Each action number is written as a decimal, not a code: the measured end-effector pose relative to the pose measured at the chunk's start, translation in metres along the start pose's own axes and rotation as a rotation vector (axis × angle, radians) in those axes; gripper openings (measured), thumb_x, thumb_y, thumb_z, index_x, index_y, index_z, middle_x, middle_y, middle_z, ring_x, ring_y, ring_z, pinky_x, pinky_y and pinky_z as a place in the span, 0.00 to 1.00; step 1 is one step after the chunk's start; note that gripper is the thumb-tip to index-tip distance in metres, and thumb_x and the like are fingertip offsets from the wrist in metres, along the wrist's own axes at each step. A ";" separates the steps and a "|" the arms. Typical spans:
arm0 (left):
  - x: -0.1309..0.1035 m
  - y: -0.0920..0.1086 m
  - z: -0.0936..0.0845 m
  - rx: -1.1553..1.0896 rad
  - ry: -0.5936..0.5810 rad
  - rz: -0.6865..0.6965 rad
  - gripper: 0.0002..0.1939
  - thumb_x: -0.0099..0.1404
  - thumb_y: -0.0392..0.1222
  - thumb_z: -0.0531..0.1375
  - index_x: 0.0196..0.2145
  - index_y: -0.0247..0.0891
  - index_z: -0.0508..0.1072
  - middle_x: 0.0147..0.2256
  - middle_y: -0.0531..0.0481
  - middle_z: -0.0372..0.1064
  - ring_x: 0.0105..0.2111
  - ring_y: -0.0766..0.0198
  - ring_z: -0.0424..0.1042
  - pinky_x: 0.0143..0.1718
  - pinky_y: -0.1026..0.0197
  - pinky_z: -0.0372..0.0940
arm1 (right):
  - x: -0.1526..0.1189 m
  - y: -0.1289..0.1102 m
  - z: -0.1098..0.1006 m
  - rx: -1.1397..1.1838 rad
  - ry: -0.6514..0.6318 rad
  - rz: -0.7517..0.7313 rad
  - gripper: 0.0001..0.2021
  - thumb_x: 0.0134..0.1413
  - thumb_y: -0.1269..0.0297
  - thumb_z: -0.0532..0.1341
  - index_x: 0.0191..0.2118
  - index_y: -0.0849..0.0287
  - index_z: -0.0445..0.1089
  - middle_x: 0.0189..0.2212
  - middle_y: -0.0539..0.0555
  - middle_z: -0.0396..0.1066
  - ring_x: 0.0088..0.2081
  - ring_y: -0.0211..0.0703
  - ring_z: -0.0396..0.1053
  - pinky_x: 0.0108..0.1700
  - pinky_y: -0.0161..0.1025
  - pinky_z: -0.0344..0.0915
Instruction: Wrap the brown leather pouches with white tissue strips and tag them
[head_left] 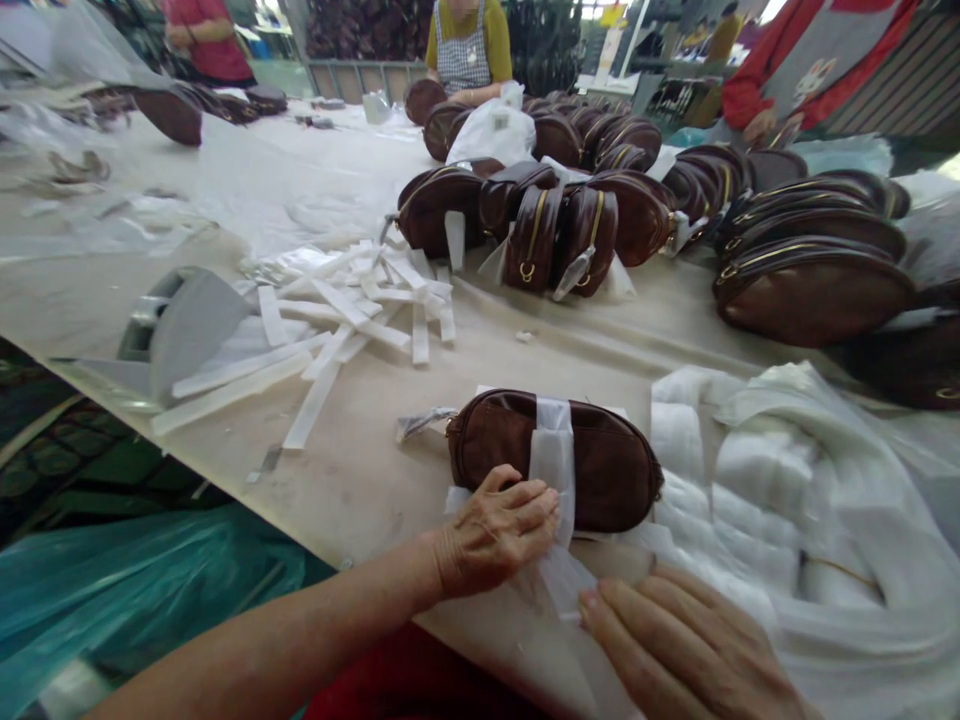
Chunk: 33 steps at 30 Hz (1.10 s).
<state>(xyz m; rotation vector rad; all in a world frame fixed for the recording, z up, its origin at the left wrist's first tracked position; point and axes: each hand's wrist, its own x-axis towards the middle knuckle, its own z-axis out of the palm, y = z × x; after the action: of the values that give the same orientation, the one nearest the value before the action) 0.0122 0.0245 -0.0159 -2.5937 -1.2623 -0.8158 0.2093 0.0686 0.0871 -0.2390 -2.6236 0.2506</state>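
A dark brown zippered pouch lies on the table in front of me. A translucent white wrapping strip crosses its middle and trails down past its near edge. My left hand rests at the pouch's near left side, its fingers laid over the strip and pressing on it. Lower right, my right hand has its thumb and fingertips closed on the loose end of the strip. Its other fingers are bunched together, partly cut off by the frame. A plastic-wrapped zipper pull sticks out at the pouch's left end.
Loose white strips are piled left of centre, beside a grey tape dispenser. White wrapping material is heaped at right. Several brown bags stand at the back and right. Co-workers are across the table.
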 end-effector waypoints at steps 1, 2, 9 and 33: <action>0.000 -0.001 -0.001 -0.036 -0.014 -0.008 0.10 0.66 0.32 0.51 0.43 0.31 0.68 0.47 0.44 0.69 0.49 0.60 0.64 0.49 0.54 0.56 | 0.006 0.010 0.000 0.011 0.023 -0.002 0.16 0.63 0.73 0.45 0.37 0.60 0.71 0.24 0.54 0.74 0.24 0.40 0.70 0.29 0.36 0.67; 0.000 -0.001 -0.003 -0.082 -0.026 -0.019 0.11 0.65 0.32 0.51 0.44 0.31 0.67 0.47 0.43 0.68 0.49 0.59 0.63 0.49 0.53 0.57 | 0.012 0.020 0.002 0.025 0.056 -0.005 0.15 0.63 0.73 0.47 0.36 0.61 0.71 0.24 0.54 0.74 0.24 0.38 0.69 0.28 0.35 0.65; 0.000 -0.002 -0.004 -0.292 -0.068 -0.117 0.07 0.53 0.34 0.53 0.32 0.33 0.67 0.38 0.43 0.69 0.45 0.57 0.65 0.45 0.56 0.62 | 0.034 0.095 0.054 0.135 0.155 0.171 0.09 0.55 0.76 0.55 0.29 0.60 0.71 0.27 0.52 0.70 0.28 0.34 0.68 0.30 0.29 0.63; 0.036 -0.004 0.015 0.304 -0.067 -0.227 0.17 0.67 0.32 0.43 0.42 0.27 0.70 0.50 0.36 0.65 0.52 0.53 0.64 0.56 0.51 0.54 | 0.048 0.118 0.094 0.203 0.040 0.804 0.07 0.49 0.63 0.62 0.23 0.57 0.69 0.24 0.50 0.69 0.27 0.39 0.66 0.33 0.36 0.62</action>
<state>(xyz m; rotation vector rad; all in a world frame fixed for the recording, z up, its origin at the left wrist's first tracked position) 0.0332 0.0574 -0.0099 -2.2838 -1.5829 -0.5220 0.1363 0.1805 0.0023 -1.2008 -2.3047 0.7559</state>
